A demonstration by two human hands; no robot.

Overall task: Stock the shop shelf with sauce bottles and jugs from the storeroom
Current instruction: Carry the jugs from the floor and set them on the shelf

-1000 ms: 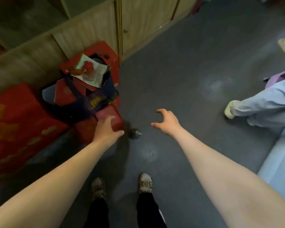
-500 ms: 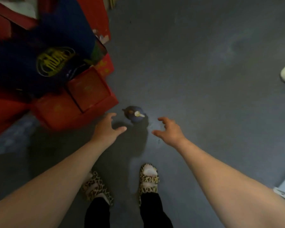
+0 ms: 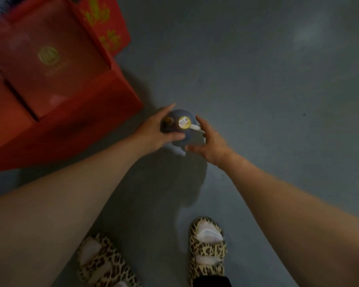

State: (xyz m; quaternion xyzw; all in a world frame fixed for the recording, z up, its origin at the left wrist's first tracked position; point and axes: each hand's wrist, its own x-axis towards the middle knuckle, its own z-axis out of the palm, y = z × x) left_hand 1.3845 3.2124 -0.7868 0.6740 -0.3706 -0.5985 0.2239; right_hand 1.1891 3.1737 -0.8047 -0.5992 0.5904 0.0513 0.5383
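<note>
A dark jug (image 3: 187, 135) with a round yellow cap (image 3: 184, 122) stands on the grey floor, seen from straight above. A small white tab sticks out beside the cap. My left hand (image 3: 157, 129) wraps around the jug's left side, thumb across its near shoulder. My right hand (image 3: 208, 139) is at the jug's right side, fingers spread and curved toward it, touching or nearly touching it. The jug's lower body is hidden under both hands.
Red gift boxes (image 3: 56, 79) with gold printing are stacked on the floor to the left, close to the jug. My feet in leopard-print sandals (image 3: 207, 245) stand below. Grey floor (image 3: 267, 79) stretches to the right.
The view has dropped lower and closer to the floor. Both hands have moved forward from short of the jug onto its sides. The left hand has closed on it.
</note>
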